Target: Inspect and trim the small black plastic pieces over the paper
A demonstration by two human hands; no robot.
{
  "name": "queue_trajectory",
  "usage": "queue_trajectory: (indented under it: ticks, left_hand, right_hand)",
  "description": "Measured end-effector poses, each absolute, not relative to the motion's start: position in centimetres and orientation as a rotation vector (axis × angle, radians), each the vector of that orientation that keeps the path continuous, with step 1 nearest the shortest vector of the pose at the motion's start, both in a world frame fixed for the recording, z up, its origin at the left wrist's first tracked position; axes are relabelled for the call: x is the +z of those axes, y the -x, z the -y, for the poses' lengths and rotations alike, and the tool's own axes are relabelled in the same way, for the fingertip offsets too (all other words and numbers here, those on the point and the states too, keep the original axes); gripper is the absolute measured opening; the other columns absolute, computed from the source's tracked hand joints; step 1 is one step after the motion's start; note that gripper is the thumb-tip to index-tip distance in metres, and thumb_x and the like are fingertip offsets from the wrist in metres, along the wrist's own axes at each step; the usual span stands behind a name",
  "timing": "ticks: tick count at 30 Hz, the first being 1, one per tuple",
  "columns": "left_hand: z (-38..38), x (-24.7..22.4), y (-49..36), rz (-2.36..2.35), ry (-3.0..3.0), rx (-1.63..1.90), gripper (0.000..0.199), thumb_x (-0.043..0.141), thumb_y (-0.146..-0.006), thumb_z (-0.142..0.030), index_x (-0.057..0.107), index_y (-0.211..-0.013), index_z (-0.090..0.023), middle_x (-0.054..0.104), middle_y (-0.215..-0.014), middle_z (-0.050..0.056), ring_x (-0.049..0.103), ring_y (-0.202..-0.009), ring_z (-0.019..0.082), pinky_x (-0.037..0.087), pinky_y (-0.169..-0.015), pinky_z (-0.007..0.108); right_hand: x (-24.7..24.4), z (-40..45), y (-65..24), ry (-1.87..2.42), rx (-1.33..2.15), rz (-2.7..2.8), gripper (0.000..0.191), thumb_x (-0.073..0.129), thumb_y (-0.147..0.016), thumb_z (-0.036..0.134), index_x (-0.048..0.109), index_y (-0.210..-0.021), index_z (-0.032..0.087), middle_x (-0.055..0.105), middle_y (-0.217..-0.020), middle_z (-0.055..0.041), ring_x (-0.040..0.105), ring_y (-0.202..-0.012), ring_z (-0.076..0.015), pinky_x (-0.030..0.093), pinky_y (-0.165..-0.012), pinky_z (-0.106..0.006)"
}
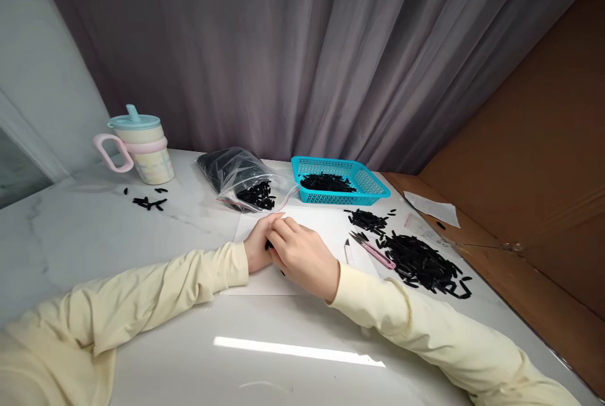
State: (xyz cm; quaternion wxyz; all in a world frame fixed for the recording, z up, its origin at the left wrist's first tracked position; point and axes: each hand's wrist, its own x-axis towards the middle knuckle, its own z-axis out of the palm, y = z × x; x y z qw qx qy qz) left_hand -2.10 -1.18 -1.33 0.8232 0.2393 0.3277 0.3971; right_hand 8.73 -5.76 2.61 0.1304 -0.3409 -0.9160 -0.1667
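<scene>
My left hand [258,244] and my right hand [302,255] meet over a white paper sheet [246,286]. Both are closed, the right overlapping the left. A bit of a small black piece [269,244] shows between them; which fingers grip it is mostly hidden. Right of my hands lie a white-handled blade [348,252] and pink thread snips [373,251]. Beside the snips is a large pile of black pieces [425,262], with a smaller pile [368,220] behind it.
Behind my hands are an open clear bag [236,173] of black pieces and a blue basket [343,195] holding more. A lidded cup [154,163] stands at the back left, near a few loose pieces [150,204]. White paper scrap [432,208] lies at the right edge.
</scene>
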Motion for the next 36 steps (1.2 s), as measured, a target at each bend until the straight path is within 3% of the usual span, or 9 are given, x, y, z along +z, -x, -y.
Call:
queue_trajectory:
  ticks: [5,8,12,15,19,25,30,36]
  left_hand:
    - [2.0,-0.5,1.9,-0.721,-0.516,0.93,0.017,0.049,-0.074,-0.026,0.042,-0.061,-0.018,0.044,-0.052,-0.005,0.049,-0.05,0.008,0.04,-0.046,0.016]
    - [2.4,-0.4,1.6,-0.746,-0.569,0.953,0.017,0.049,-0.073,-0.028,0.043,-0.062,-0.018,0.044,-0.052,-0.005,0.048,-0.047,0.008,0.037,-0.042,0.016]
    - [2.4,-0.4,1.6,-0.772,-0.672,0.892,0.025,0.046,-0.075,-0.032,0.038,-0.056,-0.018,0.033,-0.044,-0.007,0.029,-0.033,0.005,0.016,-0.029,0.015]
    - [2.7,-0.2,1.6,-0.78,-0.771,0.857,0.024,0.047,-0.077,-0.028,0.041,-0.058,-0.017,0.031,-0.044,-0.008,0.023,-0.032,0.003,0.01,-0.03,0.014]
    - [3.2,0.4,1.6,-0.792,-0.889,0.832,0.018,0.053,-0.079,-0.03,0.047,-0.069,-0.016,0.03,-0.046,-0.01,0.021,-0.033,0.002,0.009,-0.031,0.013]
    - [3.8,0.1,1.4,-0.773,-1.064,0.786,0.027,0.054,-0.08,-0.042,0.052,-0.075,-0.016,0.031,-0.044,-0.011,0.022,-0.032,0.002,0.011,-0.03,0.013]
    - [4.6,-0.5,1.1,-0.735,-1.242,0.735,0.029,0.06,-0.076,-0.042,0.057,-0.078,-0.013,0.032,-0.039,-0.011,0.023,-0.033,0.003,0.016,-0.032,0.015]
    - [5.1,-0.7,1.2,-0.7,-1.537,0.766,0.031,0.055,-0.08,-0.041,0.058,-0.087,-0.012,0.033,-0.044,-0.01,0.026,-0.038,0.004,0.023,-0.037,0.018]
  right_hand:
    - [2.5,5.3,-8.6,1.019,-0.414,2.619,0.01,0.052,-0.083,0.015,0.061,-0.08,0.012,0.059,-0.087,-0.0099,0.05,-0.084,-0.0244,0.044,-0.067,-0.035]
    - [2.8,5.2,-8.9,1.087,-0.184,2.529,0.013,0.05,-0.083,0.011,0.063,-0.081,0.012,0.06,-0.087,-0.0097,0.052,-0.083,-0.0229,0.044,-0.068,-0.033]
    - [3.5,4.6,-10.0,1.11,0.353,2.27,0.019,0.049,-0.081,0.003,0.064,-0.085,0.013,0.064,-0.083,-0.0073,0.056,-0.076,-0.0175,0.044,-0.07,-0.029]
    - [3.9,4.3,-11.2,1.102,0.515,2.174,0.016,0.052,-0.08,0.004,0.065,-0.081,0.014,0.066,-0.08,-0.0045,0.058,-0.073,-0.0149,0.046,-0.069,-0.027]
    - [3.6,4.7,-12.9,1.135,0.645,2.037,0.013,0.052,-0.081,0.015,0.065,-0.08,0.016,0.066,-0.079,-0.0041,0.059,-0.069,-0.0145,0.047,-0.059,-0.024]
    - [3.2,7.1,-15.4,1.202,1.064,1.651,0.015,0.06,-0.076,0.03,0.065,-0.078,0.016,0.059,-0.067,-0.0017,0.052,-0.058,-0.0126,0.046,-0.053,-0.025]
    - [2.4,8.7,-16.5,1.088,1.33,1.318,0.022,0.065,-0.073,0.027,0.062,-0.093,0.017,0.058,-0.068,-0.0006,0.054,-0.062,-0.013,0.045,-0.056,-0.025]
    - [1.8,8.7,-16.4,1.008,1.53,1.094,0.016,0.068,-0.067,0.021,0.062,-0.081,0.015,0.059,-0.064,0.0001,0.054,-0.057,-0.0107,0.044,-0.058,-0.024]
